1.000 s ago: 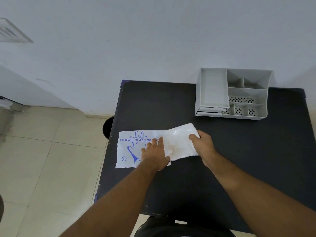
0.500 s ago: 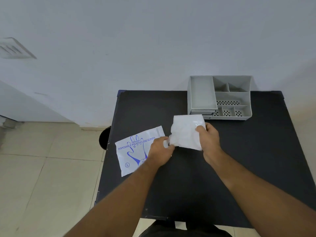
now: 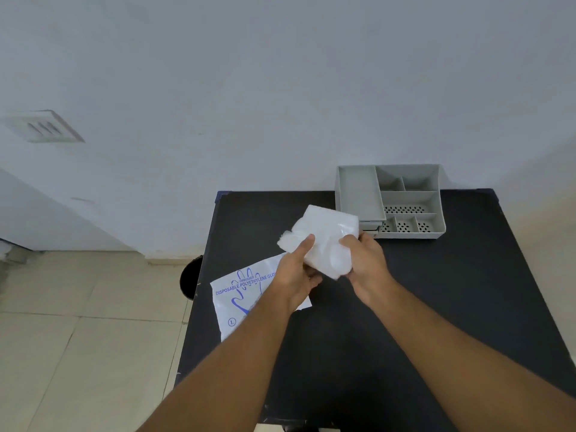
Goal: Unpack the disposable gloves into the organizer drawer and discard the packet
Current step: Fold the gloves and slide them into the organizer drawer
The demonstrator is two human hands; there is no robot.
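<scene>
A wad of translucent white disposable gloves is held above the black table, between both hands. My left hand grips its left side and my right hand grips its right side. The flat white packet with blue glove print lies on the table's left part, partly under my left wrist. The grey organizer stands at the table's far edge, with its shallow drawer just beyond the gloves.
A dark round bin sits on the tiled floor just left of the table. A white wall rises behind the table. The organizer has several small compartments, some with perforated floors.
The gloves came fully out of the packet and rose toward the organizer. My left hand left the packet and took hold of the gloves. The packet stays flat on the table.
</scene>
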